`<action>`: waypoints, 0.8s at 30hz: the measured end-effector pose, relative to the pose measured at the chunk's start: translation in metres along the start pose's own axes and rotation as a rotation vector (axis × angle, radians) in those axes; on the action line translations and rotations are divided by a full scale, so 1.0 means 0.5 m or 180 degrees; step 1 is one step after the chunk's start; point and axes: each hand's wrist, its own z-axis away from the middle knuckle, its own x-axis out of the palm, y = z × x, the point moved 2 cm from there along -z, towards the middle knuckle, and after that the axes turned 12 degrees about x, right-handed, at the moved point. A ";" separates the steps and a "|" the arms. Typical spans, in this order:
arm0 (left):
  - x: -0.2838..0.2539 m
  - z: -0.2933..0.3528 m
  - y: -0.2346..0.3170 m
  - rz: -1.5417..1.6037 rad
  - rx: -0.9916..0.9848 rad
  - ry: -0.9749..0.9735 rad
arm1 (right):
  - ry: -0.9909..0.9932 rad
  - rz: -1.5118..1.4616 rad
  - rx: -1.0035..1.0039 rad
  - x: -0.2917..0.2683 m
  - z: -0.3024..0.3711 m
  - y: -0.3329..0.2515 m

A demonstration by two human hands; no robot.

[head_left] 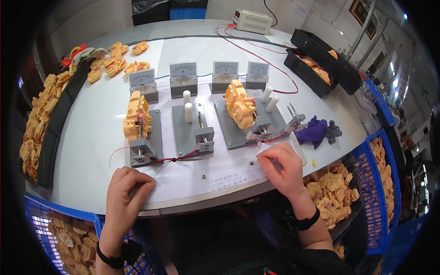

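Observation:
My left hand (127, 195) is at the table's front edge, fingers curled in and thumb alongside, with nothing visible in it. Just beyond it, a yellow plastic gear housing (137, 117) sits on the leftmost grey test fixture (156, 128). My right hand (286, 169) hovers over the front right of the board, fingers bent toward the thumb, no object showing between them. Ahead of it, another yellow gear housing (239, 106) is mounted on a grey fixture (224, 121). Between these stands a fixture (181, 137) with white pegs and a metal shaft but no housing.
Several analog meters (183, 73) stand behind the fixtures. Red and black wires run to a power supply (253, 21). Yellow housings fill a left trough (62, 133), black bins (306, 68) and blue crates (373, 183). A purple glove (312, 131) lies at right.

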 end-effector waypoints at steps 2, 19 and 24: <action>0.000 -0.003 -0.001 0.0008 0.0007 -0.0026 | -0.0006 0.0029 0.0010 0.000 0.001 0.004; 0.010 -0.003 -0.046 0.0300 0.0121 -0.0038 | -0.1150 -0.1837 -0.0451 0.111 0.034 -0.178; 0.010 0.000 -0.040 0.0388 0.0119 -0.0050 | -0.1236 -0.2388 -0.0383 0.191 0.033 -0.223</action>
